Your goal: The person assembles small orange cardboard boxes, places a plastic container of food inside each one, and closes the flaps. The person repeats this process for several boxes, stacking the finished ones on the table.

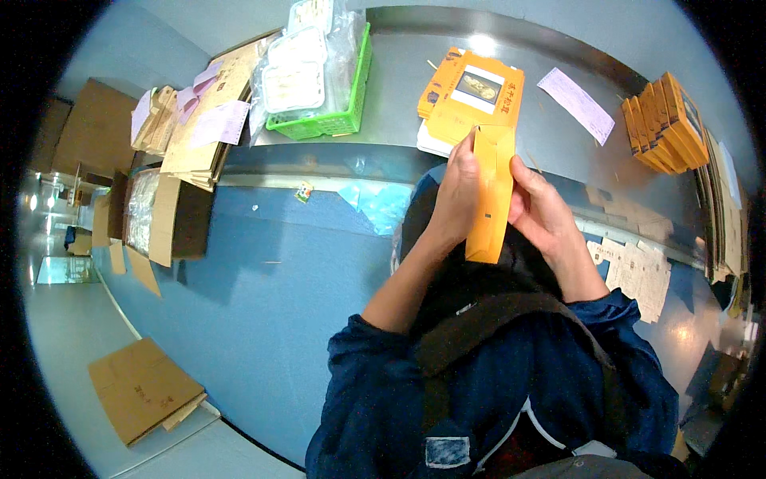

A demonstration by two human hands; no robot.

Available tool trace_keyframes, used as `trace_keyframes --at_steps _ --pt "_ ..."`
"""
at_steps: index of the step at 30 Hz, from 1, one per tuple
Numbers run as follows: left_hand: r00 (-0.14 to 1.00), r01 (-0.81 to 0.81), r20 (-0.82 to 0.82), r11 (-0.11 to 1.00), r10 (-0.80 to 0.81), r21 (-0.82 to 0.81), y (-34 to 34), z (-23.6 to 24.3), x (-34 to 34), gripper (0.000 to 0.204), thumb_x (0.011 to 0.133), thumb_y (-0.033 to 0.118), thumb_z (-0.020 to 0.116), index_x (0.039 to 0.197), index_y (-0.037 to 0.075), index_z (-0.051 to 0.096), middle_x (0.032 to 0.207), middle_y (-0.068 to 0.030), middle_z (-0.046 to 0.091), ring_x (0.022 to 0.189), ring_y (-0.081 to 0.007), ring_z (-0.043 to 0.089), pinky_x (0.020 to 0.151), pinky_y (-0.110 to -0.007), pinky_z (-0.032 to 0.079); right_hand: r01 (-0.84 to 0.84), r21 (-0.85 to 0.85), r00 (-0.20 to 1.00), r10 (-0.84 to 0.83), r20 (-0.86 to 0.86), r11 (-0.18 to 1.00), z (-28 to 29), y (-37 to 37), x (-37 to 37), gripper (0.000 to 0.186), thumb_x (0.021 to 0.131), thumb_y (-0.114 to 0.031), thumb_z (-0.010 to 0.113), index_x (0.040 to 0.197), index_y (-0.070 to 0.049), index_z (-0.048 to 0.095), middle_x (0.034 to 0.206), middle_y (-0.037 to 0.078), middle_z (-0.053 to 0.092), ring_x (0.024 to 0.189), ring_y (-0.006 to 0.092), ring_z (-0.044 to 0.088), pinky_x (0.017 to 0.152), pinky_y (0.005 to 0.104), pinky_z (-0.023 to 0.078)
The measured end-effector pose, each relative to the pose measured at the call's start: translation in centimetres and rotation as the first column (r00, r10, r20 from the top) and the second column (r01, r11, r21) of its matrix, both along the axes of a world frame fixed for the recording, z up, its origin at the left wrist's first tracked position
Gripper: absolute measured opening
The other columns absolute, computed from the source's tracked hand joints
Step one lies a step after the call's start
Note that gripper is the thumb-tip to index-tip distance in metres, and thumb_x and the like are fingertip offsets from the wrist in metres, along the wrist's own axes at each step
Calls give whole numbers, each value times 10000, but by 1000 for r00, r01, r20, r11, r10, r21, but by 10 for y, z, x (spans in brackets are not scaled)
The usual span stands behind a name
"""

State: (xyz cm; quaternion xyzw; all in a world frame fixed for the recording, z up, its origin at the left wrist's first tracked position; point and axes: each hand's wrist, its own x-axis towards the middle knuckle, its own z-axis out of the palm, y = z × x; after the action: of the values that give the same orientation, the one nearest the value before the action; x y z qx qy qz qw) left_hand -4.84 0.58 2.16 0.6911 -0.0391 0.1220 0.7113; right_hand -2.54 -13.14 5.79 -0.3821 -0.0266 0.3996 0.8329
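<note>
Between my two hands I hold an orange cardboard box (488, 203), its narrow side turned up toward me and its far end at the table edge. My left hand (456, 191) grips it along the left side, and my right hand (545, 206) presses on the right side with the thumb up. Just beyond lies a stack of flat orange cartons (511, 100) with a window showing a picture on the top one. Whether anything is inside the held box cannot be seen.
A green basket (319, 125) holds packs of white trays in clear plastic. Finished-looking orange boxes (669, 120) stand in a row at the right, near a paper slip (576, 104). Flattened cardboard (215, 112) leans at the left above an open carton (165, 219). Blue plastic (379, 209) lies on the floor.
</note>
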Motion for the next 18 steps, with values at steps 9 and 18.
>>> trace_keyframes --at_steps 9,18 --pt "978 207 108 763 -179 -613 -10 36 -4 661 939 477 146 1373 -20 103 1299 -203 324 1218 -266 320 1032 -358 246 101 -19 981 -96 167 995 30 22 -6 650 912 -528 301 1261 16 371 1251 112 451 1158 188 437 977 318 361" --pt "985 163 11 900 -173 -405 -1 12 -14 596 885 169 414 1387 -15 149 1351 -130 298 1224 -188 321 1014 -321 278 206 -58 977 -203 60 977 22 21 10 357 869 -207 550 1143 7 467 1010 90 577 907 174 582 824 308 476"
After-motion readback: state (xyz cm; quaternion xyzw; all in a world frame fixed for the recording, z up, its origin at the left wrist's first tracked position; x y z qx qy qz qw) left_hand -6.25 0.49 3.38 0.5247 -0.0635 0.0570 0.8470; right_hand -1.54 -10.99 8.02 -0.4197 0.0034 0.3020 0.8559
